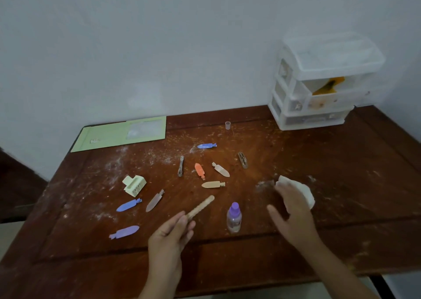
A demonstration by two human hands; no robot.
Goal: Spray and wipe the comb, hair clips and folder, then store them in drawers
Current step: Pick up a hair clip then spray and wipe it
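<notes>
Left hand (169, 232): near the table's front edge, fingers and thumb curled round one end of the comb (201, 207); the comb's teeth cannot be made out.
Right hand (290, 210): fingers spread and relaxed, lying over a white cloth (304, 190), part of which is hidden beneath it; whether it presses the cloth I cannot tell.
Spray bottle (234, 218): upright between the hands, purple cap.
Hair clips: scattered mid-table, apart from one another; a purple clip (124, 231) nearest the front, an orange clip (199, 170) in the middle, a blue clip (206, 146) farther back.
Cream claw clip (134, 185): left of the middle.
Table (341, 241): dark wood, dusted with white marks.
Small clear cup (227, 125): near the back edge.
Folder (120, 133): green, flat at the back left corner.
Drawers (319, 82): white plastic, back right corner; one drawer partly open, with something orange inside, blurred.
</notes>
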